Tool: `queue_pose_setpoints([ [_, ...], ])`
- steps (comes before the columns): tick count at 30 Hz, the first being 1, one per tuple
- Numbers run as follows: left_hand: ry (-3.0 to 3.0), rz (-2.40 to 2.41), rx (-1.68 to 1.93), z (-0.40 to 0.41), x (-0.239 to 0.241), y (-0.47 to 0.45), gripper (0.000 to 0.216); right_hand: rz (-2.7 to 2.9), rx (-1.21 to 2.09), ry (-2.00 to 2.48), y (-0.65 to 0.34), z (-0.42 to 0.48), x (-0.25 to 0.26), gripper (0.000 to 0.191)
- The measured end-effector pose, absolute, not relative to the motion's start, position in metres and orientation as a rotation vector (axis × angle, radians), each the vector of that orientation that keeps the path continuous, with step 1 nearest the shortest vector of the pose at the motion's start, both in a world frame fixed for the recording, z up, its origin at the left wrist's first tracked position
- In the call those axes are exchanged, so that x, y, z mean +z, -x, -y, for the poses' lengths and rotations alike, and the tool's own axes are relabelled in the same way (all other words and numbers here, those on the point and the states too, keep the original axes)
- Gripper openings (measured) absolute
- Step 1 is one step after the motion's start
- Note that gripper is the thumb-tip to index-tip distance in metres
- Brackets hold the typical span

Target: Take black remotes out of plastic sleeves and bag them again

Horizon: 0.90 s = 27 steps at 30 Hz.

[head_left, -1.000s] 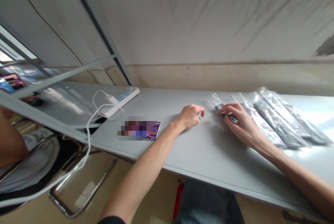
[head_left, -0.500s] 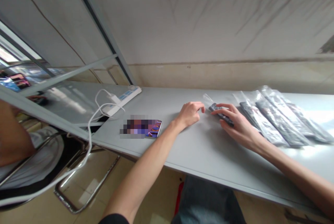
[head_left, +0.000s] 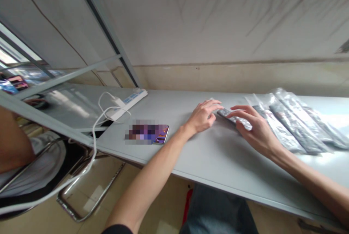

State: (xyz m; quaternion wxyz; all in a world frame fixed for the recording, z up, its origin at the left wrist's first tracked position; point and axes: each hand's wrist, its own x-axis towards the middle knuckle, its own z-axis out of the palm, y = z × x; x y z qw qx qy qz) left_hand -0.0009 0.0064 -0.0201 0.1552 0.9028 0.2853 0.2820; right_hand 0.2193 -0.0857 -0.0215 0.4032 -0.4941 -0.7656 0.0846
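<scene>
A dark, slim remote-like item in a clear plastic bag [head_left: 231, 115] lies on the grey table [head_left: 212, 154]. My right hand [head_left: 252, 126] rests over it with the fingers curled round its near side. My left hand [head_left: 204, 115] reaches to the bag's left end, fingers stretched out and touching the plastic. Several more bagged dark items [head_left: 294, 123] lie side by side just right of my right hand.
A phone [head_left: 155, 134] lies face up on the table left of my left arm. A white power strip [head_left: 128, 102] with a white cable [head_left: 94, 132] sits farther left. A metal chair [head_left: 73, 186] and another person's arm [head_left: 11, 143] are at the far left.
My left hand has gone from curled beside the bag to stretched out and touching its left end. My right hand slid the bagged item left, clear of the row, and now holds it there.
</scene>
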Motion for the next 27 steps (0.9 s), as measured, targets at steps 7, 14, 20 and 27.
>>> queue_pose_setpoints([
  [7,-2.564,-0.754,0.573,-0.002,-0.019,0.0,0.044,2.007,0.208,1.448,-0.235,0.074,-0.032,0.031],
  [14,-2.524,-0.752,0.529,-0.003,-0.02,-0.001,0.047,2.142,0.252,1.306,-0.227,0.077,-0.032,0.048],
  [20,-2.521,-0.76,0.476,-0.007,-0.03,-0.001,0.05,2.195,0.206,1.313,-0.229,0.074,-0.035,0.049],
  [27,-2.538,-0.868,0.38,-0.005,-0.03,0.0,0.052,2.135,0.158,1.477,-0.238,0.072,-0.034,0.045],
])
